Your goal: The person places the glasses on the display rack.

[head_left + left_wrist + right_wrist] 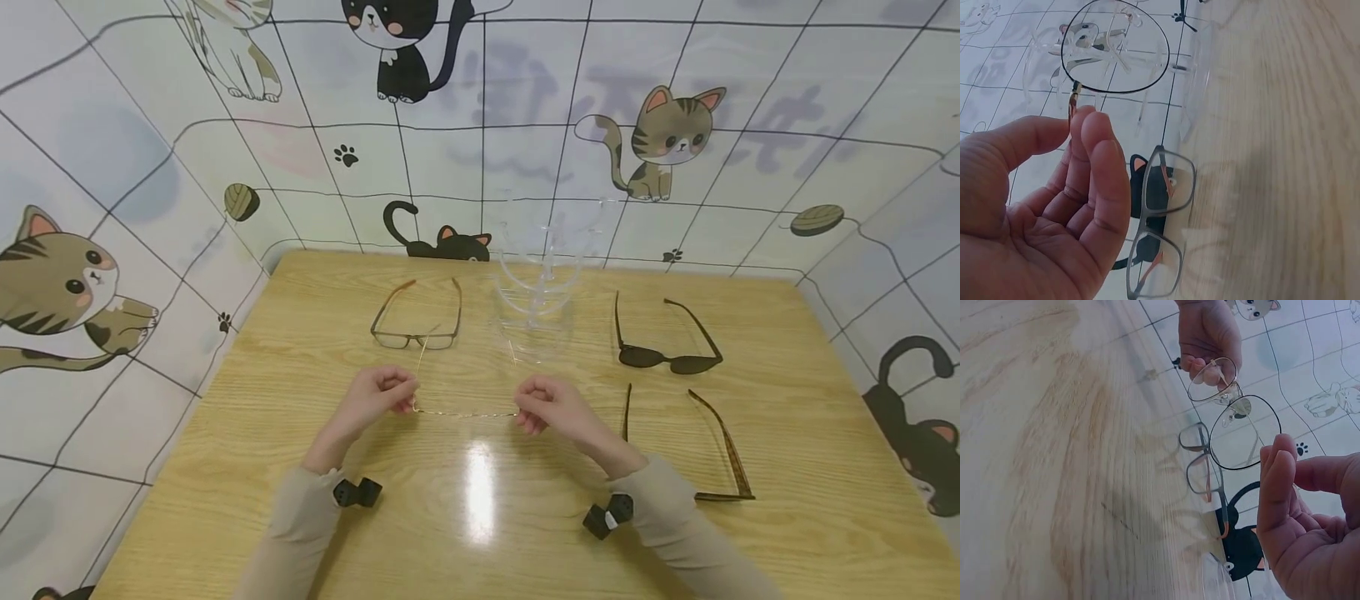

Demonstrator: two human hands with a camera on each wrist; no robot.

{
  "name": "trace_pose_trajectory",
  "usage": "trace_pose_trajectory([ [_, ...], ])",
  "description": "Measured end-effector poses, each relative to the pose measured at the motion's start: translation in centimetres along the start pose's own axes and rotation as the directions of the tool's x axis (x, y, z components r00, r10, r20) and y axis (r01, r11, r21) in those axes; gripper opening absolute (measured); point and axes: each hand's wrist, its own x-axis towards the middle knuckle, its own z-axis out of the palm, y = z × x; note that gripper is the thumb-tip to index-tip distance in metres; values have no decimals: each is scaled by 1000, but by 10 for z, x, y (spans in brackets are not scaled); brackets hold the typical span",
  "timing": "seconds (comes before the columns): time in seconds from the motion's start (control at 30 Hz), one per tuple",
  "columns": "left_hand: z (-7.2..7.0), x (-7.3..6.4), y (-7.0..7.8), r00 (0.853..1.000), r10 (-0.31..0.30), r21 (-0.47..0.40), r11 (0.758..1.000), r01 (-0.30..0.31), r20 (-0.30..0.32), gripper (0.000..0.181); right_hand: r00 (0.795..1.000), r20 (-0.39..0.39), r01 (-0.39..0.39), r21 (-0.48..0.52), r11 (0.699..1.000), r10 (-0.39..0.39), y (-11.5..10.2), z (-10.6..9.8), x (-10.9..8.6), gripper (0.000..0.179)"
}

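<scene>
Between the two hands is a pair of thin wire-rimmed eyeglasses, held level above the table. My left hand pinches one side of it between thumb and fingertips, near the hinge. The right hand pinches the opposite side the same way. Its thin temples point away, toward the back of the table. In the left wrist view one round dark rim rises above the left fingertips. Both round lenses show in the right wrist view, with the nearer rim beside the right fingers.
A clear plastic display stand stands at the back middle. Grey-framed eyeglasses lie behind the left hand. Dark sunglasses lie at the right; in front of them, brown-framed glasses are partly hidden by the right arm. A cat-print sheet walls the wooden table.
</scene>
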Motion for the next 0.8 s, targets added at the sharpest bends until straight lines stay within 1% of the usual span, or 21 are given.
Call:
trace_pose_trajectory([
  [0.17,10,9,5,1000,-1,-22,1000,2,29,28,1000,-22,-22,10,1000,23,0,-13,-6,30],
  [0.33,18,16,10,998,-17,-51,999,19,53,28,998,-44,-48,19,999,49,-1,-24,-12,29],
  [0.47,25,22,15,996,-2,-77,997,9,85,29,996,-56,-68,28,997,70,-1,-34,-16,30],
  [0.6,30,27,16,993,7,-98,995,4,114,29,995,-56,-83,48,995,85,-1,-42,-19,32],
  [0.8,37,34,16,992,-2,-121,993,18,128,29,993,-81,-82,75,994,88,1,-50,-20,30],
])
